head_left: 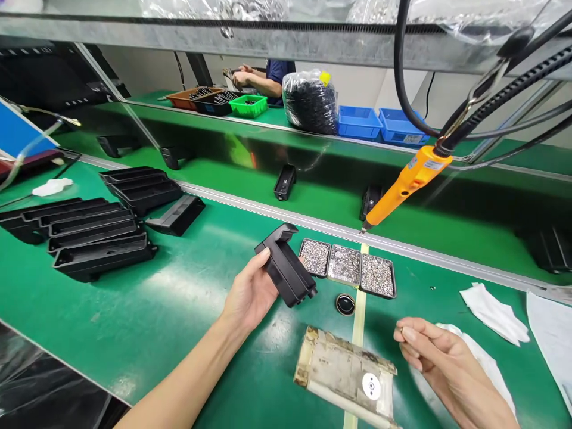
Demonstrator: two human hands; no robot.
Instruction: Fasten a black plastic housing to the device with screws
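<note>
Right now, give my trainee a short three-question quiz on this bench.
1. True or false: the left hand holds a black plastic housing.
2. How many small trays of screws sit side by side? A) two B) three C) five
3. What orange tool hangs above the bench?

Key: 1 true. 2 B. 3 the electric screwdriver, hanging by its cable. The right hand is pinched with nothing plainly visible in it.

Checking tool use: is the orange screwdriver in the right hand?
No. The orange screwdriver hangs from its cable above the bench, while the right hand pinches something tiny.
</note>
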